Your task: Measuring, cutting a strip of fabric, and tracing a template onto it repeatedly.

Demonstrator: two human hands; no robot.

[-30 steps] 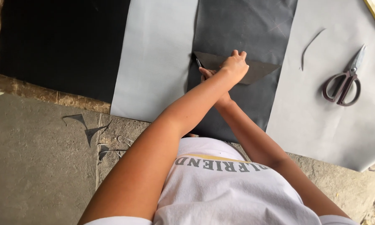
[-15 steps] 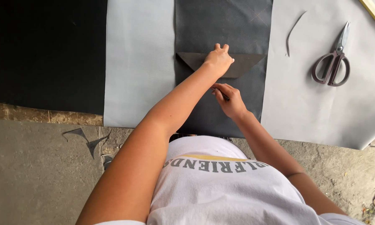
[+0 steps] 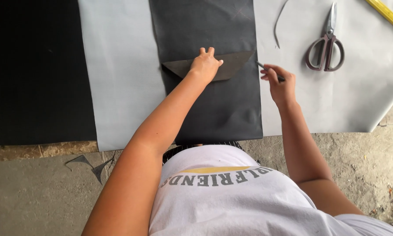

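A black sheet (image 3: pixel 34 70) covered the far left, with a grey sheet (image 3: pixel 118 78) beside it. On the dark strip of material (image 3: pixel 214 109) in the middle lay a dark, boat-shaped template (image 3: pixel 236 63) — the left hand (image 3: pixel 205 65) pressed flat on it, fingers spread, gripping nothing. Just off the template's right tip, the right hand (image 3: pixel 278 81) pinched a thin marking pen (image 3: pixel 262 66). Further right lay scissors (image 3: pixel 325 43), closed, and a yellow ruler (image 3: pixel 389 15) — both on the grey sheet.
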